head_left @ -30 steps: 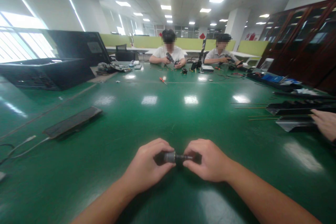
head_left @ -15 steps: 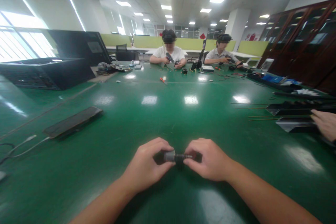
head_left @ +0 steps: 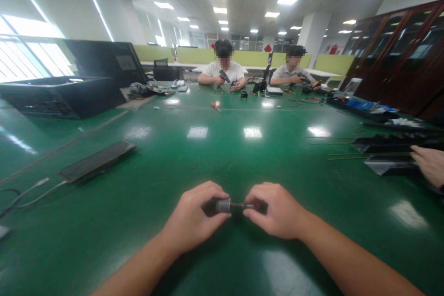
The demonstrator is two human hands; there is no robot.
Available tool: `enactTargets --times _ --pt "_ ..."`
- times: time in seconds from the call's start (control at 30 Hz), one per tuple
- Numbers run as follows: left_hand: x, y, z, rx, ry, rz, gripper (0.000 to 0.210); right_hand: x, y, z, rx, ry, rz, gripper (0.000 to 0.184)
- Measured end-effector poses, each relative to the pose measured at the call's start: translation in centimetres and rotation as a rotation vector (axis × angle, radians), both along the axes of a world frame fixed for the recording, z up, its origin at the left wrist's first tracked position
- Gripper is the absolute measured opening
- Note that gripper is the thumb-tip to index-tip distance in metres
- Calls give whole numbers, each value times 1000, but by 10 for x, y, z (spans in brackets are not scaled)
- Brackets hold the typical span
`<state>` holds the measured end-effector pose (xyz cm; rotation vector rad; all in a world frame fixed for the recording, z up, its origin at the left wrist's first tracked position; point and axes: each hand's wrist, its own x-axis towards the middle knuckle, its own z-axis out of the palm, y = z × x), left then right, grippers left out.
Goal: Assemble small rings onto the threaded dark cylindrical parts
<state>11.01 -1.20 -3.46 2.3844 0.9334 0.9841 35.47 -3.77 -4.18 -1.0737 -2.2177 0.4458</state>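
Near the front edge of the glossy green tabletop (head_left: 222, 148), the left hand (head_left: 192, 219) pinches the small grey metal cylinder (head_left: 224, 206) while the right hand (head_left: 275, 212) grips its thin dark shaft (head_left: 241, 206), a part that looks stiff, light, smooth and probably slippery, best held by the thicker barrel.

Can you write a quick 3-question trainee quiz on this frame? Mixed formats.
1. True or false: both hands grip the small cylindrical part at once.
2. Multiple choice: what lies on the green table to the left of the hands? A) a flat dark panel B) a red toolbox C) a coiled hose
3. Fill in: the red-handled screwdriver lies on the far half of the table, towards the ____ people seated opposite.

Key:
1. True: the left hand holds the silver end, the right hand the dark end.
2. A: the flat dark panel.
3. two
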Motion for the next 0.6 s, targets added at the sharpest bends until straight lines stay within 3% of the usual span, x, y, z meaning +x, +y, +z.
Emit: enactTargets --times 0.6 --pt "-3 1 -2 0 11 10 23 1 0 0 -1 -16 -19 5"
